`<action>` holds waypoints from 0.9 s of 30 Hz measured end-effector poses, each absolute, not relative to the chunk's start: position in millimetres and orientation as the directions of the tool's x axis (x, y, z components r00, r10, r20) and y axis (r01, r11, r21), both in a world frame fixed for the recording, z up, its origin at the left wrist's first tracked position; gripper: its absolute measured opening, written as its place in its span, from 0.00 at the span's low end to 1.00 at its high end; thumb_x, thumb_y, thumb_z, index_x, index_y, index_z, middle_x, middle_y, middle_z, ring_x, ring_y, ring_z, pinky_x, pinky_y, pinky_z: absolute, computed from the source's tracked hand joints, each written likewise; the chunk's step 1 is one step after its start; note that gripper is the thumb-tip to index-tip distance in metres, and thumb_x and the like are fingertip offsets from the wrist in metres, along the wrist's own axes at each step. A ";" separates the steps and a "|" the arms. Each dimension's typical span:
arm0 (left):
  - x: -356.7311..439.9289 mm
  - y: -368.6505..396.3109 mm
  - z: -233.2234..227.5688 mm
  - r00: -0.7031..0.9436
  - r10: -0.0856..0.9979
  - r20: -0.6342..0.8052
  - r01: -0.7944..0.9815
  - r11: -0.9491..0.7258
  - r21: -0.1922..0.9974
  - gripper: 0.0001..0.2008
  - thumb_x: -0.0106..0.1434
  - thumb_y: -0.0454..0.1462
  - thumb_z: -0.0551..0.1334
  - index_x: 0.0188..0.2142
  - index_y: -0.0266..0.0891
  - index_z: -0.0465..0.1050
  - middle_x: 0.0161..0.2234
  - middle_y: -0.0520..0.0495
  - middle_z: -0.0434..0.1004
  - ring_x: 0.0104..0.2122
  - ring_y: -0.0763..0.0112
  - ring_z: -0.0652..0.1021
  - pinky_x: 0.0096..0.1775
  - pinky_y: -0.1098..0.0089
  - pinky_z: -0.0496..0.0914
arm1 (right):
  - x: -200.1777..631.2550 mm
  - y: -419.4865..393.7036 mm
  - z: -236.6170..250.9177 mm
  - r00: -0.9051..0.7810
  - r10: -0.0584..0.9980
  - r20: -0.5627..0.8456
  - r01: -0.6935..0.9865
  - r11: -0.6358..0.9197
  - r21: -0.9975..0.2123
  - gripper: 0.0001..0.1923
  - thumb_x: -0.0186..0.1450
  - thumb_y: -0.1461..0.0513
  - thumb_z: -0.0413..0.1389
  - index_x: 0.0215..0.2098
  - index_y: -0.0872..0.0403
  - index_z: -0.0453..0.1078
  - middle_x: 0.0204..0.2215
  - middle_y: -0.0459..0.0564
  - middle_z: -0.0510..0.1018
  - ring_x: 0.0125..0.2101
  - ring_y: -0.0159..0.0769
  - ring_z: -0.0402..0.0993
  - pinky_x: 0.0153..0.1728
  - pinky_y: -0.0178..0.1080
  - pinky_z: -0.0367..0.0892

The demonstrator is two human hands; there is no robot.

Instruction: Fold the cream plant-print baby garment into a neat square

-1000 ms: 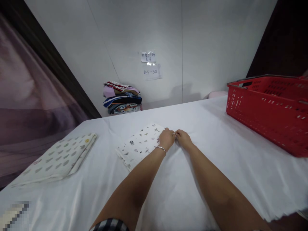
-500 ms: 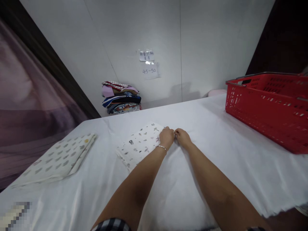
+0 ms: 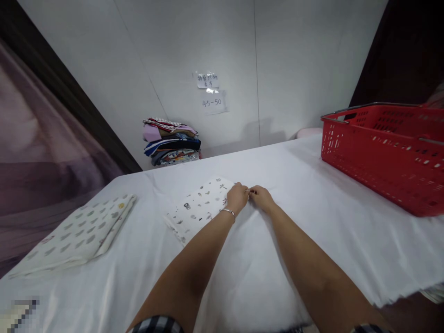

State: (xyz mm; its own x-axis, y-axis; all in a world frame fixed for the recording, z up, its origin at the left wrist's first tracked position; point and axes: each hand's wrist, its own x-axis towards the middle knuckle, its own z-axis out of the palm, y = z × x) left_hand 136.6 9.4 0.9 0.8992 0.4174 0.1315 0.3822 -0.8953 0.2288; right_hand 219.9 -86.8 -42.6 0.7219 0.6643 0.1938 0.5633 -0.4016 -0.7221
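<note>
A white cloth with small grey and dark prints lies folded flat in the middle of the white-covered table. At its right end is my left hand, closed with fingertips pinching the edge and a thin bracelet on the wrist. Close against it, my right hand is also closed, thumb and finger pinched at the same edge. The fingers hide most of the bit of cloth between them. My left forearm covers the cloth's near side.
Another folded cloth with grey patches lies at the left. A red plastic basket stands on the right. Behind the table's far edge is a pile of folded fabrics, below paper notes on the wall. A purplish curtain hangs at left.
The whole view has shifted slightly. Both hands stay together at the printed cloth's right end, with only a small finger movement. The cloth lies much as before.
</note>
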 end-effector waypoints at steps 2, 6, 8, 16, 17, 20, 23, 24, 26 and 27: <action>134.8 11.6 1.9 0.909 0.396 0.128 0.355 -0.899 0.256 0.14 0.65 0.41 0.51 0.37 0.44 0.75 0.39 0.47 0.70 0.37 0.69 0.71 0.36 0.71 0.63 | 218.7 -86.5 -41.9 0.734 0.651 0.191 0.553 -0.410 -0.725 0.10 0.60 0.64 0.50 0.34 0.52 0.74 0.36 0.47 0.76 0.37 0.32 0.68 0.38 0.32 0.60; 128.9 18.6 8.3 0.922 0.372 0.106 0.321 -0.889 0.327 0.16 0.65 0.42 0.49 0.37 0.44 0.76 0.38 0.48 0.72 0.35 0.72 0.72 0.35 0.73 0.64 | 216.0 -86.5 -40.2 0.759 0.624 0.186 0.532 -0.431 -0.728 0.10 0.60 0.64 0.50 0.34 0.52 0.74 0.36 0.47 0.75 0.37 0.33 0.68 0.37 0.33 0.59; 125.5 20.9 11.5 0.918 0.383 0.098 0.330 -0.879 0.343 0.15 0.65 0.41 0.51 0.38 0.45 0.76 0.39 0.48 0.73 0.35 0.72 0.72 0.34 0.73 0.64 | 215.4 -86.7 -39.5 0.761 0.622 0.185 0.530 -0.431 -0.730 0.10 0.60 0.64 0.50 0.33 0.52 0.74 0.35 0.47 0.75 0.37 0.33 0.68 0.36 0.33 0.59; 122.7 15.8 13.6 0.883 0.466 0.057 0.410 -0.824 0.390 0.10 0.59 0.40 0.57 0.33 0.43 0.76 0.36 0.47 0.77 0.35 0.68 0.74 0.34 0.71 0.65 | 216.1 -87.2 -40.2 0.762 0.621 0.185 0.526 -0.426 -0.736 0.09 0.59 0.64 0.51 0.33 0.52 0.73 0.35 0.46 0.76 0.36 0.32 0.68 0.37 0.33 0.59; 123.8 15.1 13.4 0.875 0.482 0.053 0.424 -0.813 0.399 0.09 0.58 0.40 0.57 0.34 0.43 0.76 0.36 0.47 0.77 0.35 0.68 0.74 0.34 0.71 0.65 | 216.2 -87.2 -40.5 0.762 0.622 0.184 0.527 -0.430 -0.733 0.09 0.59 0.64 0.51 0.33 0.52 0.73 0.35 0.46 0.76 0.37 0.33 0.68 0.37 0.33 0.59; 127.2 14.4 13.8 0.848 0.528 0.033 0.467 -0.776 0.424 0.08 0.56 0.40 0.59 0.33 0.43 0.75 0.36 0.48 0.78 0.35 0.68 0.75 0.33 0.72 0.65 | 216.2 -87.2 -40.7 0.763 0.620 0.183 0.527 -0.432 -0.732 0.09 0.59 0.65 0.51 0.33 0.52 0.73 0.35 0.46 0.76 0.36 0.32 0.68 0.36 0.33 0.59; 129.0 14.5 14.9 0.834 0.552 0.012 0.490 -0.750 0.444 0.06 0.56 0.39 0.60 0.32 0.42 0.74 0.33 0.50 0.78 0.33 0.69 0.75 0.31 0.73 0.64 | 215.9 -87.4 -40.2 0.771 0.613 0.172 0.513 -0.437 -0.739 0.09 0.59 0.64 0.51 0.33 0.52 0.73 0.35 0.46 0.76 0.36 0.33 0.69 0.35 0.33 0.59; 129.1 14.3 15.3 0.833 0.553 0.011 0.490 -0.747 0.448 0.06 0.56 0.39 0.60 0.32 0.42 0.74 0.33 0.50 0.78 0.33 0.69 0.75 0.31 0.73 0.64 | 215.8 -87.5 -40.0 0.774 0.611 0.166 0.507 -0.441 -0.741 0.09 0.59 0.64 0.51 0.33 0.52 0.73 0.35 0.46 0.76 0.36 0.33 0.69 0.35 0.33 0.59; 128.7 13.8 15.5 0.837 0.546 0.019 0.479 -0.751 0.454 0.05 0.56 0.39 0.60 0.31 0.42 0.73 0.33 0.50 0.78 0.33 0.70 0.75 0.31 0.73 0.64 | 215.9 -87.3 -39.9 0.778 0.608 0.158 0.499 -0.446 -0.743 0.09 0.59 0.64 0.51 0.32 0.52 0.73 0.34 0.46 0.76 0.35 0.32 0.69 0.35 0.33 0.59; 128.2 13.5 15.4 0.842 0.539 0.028 0.469 -0.756 0.455 0.05 0.57 0.39 0.60 0.31 0.42 0.73 0.33 0.50 0.78 0.34 0.70 0.75 0.32 0.73 0.64 | 216.1 -87.2 -40.0 0.779 0.607 0.158 0.498 -0.447 -0.743 0.09 0.59 0.64 0.51 0.32 0.52 0.74 0.34 0.46 0.76 0.35 0.32 0.69 0.34 0.33 0.59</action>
State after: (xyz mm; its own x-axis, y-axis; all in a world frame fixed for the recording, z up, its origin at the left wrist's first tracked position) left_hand 128.2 13.5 15.4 0.8418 0.5391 0.0280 0.4694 -0.7565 0.4554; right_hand 216.1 -87.2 -40.0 0.7789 0.6070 0.1576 0.4984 -0.4468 -0.7429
